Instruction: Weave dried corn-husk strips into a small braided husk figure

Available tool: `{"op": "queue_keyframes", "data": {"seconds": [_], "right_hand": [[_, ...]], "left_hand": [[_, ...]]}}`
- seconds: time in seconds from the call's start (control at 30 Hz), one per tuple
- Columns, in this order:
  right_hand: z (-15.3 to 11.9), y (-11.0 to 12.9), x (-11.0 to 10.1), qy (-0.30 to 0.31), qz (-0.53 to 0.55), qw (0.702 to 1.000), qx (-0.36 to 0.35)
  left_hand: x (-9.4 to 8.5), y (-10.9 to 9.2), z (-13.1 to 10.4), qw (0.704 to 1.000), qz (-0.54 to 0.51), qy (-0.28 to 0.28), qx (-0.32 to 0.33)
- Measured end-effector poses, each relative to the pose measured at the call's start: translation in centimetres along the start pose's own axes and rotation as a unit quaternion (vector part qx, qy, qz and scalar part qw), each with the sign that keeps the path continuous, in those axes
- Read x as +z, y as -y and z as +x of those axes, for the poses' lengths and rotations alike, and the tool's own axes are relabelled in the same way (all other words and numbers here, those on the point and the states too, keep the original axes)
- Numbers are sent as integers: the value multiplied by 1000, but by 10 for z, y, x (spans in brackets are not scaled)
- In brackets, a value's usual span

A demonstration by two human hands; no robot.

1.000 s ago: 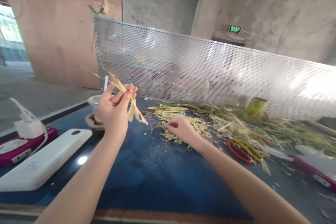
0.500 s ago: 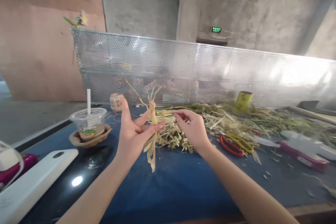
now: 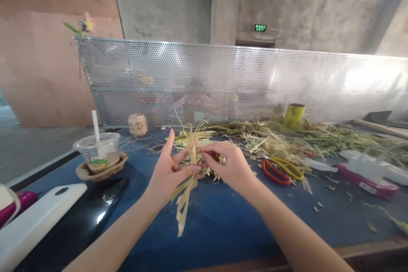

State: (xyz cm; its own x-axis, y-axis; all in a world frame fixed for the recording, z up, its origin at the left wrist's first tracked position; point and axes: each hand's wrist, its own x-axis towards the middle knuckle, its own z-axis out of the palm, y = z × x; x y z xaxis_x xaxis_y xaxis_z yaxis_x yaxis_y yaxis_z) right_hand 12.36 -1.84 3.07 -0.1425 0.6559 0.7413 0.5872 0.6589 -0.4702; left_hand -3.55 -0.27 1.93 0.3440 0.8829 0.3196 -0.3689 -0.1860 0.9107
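My left hand [image 3: 168, 174] grips a bundle of pale dried leaf strips [image 3: 182, 212] between thumb and fingers, the thumb-side digit pointing up. Thin ends fan out above the grip, and a wide flat strip dangles below it. My right hand [image 3: 231, 163] is pinched shut at the bundle's right side, its fingertips close to the left fingertips. Whatever lies in that pinch is too small to make out. Behind both hands is a heap of short cut plant pieces [image 3: 216, 174], partly hidden by them. Scissors with red and yellow handles [image 3: 276, 172] lie to the right.
On the left stand a lidded plastic cup [image 3: 105, 146] in a cardboard holder [image 3: 103, 173], a white slab [image 3: 47, 216] and a roll of twine [image 3: 137, 125]. Long green stalks [image 3: 344, 142], a yellow-green tube [image 3: 293, 117] and a purple-white device [image 3: 366, 180] are right. A perforated metal screen [image 3: 223, 80] runs behind.
My right hand has moved left and slightly down to the bundle, closing the gap between the hands. The bundle and left hand have shifted slightly right and lower in view. The view itself has shifted slightly.
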Motion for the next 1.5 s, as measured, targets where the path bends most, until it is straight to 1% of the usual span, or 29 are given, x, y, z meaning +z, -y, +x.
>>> {"op": "queue_keyframes", "data": {"seconds": [0.07, 0.13, 0.23, 0.3, 0.4, 0.5, 0.57, 0.7, 0.77, 0.83, 0.87, 0.93, 0.97, 1.0, 1.07, 1.17, 1.3, 1.4, 1.43, 1.5], "right_hand": [[0, -2, -3, 12, -9, 1000, 17], [1, -4, -5, 11, -14, 999, 42], [2, -6, -7, -19, -23, 995, 90], [2, -6, -8, -25, -23, 994, 99], [1, -2, -9, 13, -16, 998, 54], [-1, 4, -11, 43, -26, 999, 2], [-2, 6, -12, 44, -26, 999, -9], [-2, 6, -12, 39, -7, 999, 0], [-4, 7, -10, 20, -17, 1000, -8], [-7, 9, -9, -33, -70, 995, -55], [-9, 10, -8, -63, -107, 988, -96], [-12, 13, -6, -105, -181, 961, -181], [-13, 15, -5, -111, -209, 949, -207], [-14, 16, -4, -110, -229, 942, -217], [-16, 17, -1, -102, -253, 941, -202], [-16, 17, 3, -101, -255, 945, -181], [-19, 17, 8, -149, -247, 939, -189], [-23, 18, 12, -182, -224, 938, -193], [-24, 19, 13, -191, -205, 943, -180], [-25, 19, 16, -208, -145, 958, -132]], "left_hand": [[3, 0, -1, 1000, 9, -9, 4], [5, -1, -3, 1000, 21, -2, 4], [5, -2, -4, 999, 38, 27, 7], [5, -2, -4, 998, 49, 25, 17], [3, -1, -2, 998, 61, 6, 21], [1, 0, 0, 999, 47, 6, 7], [0, 1, 0, 999, 34, 3, 5], [2, 1, 0, 999, 33, -4, 4], [4, 0, 0, 999, 30, -10, -8], [5, 1, -1, 999, 28, -17, -15], [6, 1, -1, 999, 31, -20, -14], [7, 1, -3, 999, 47, -27, -5], [7, 1, -3, 998, 58, -31, -1], [7, 2, -4, 997, 69, -33, 3], [8, 2, -6, 996, 85, -40, 5], [8, 4, -7, 995, 94, -41, 7], [8, 7, -7, 994, 104, -29, 10], [9, 8, -8, 996, 85, -21, 21], [10, 8, -8, 996, 76, -25, 26], [10, 6, -9, 997, 61, -42, 35]]}}
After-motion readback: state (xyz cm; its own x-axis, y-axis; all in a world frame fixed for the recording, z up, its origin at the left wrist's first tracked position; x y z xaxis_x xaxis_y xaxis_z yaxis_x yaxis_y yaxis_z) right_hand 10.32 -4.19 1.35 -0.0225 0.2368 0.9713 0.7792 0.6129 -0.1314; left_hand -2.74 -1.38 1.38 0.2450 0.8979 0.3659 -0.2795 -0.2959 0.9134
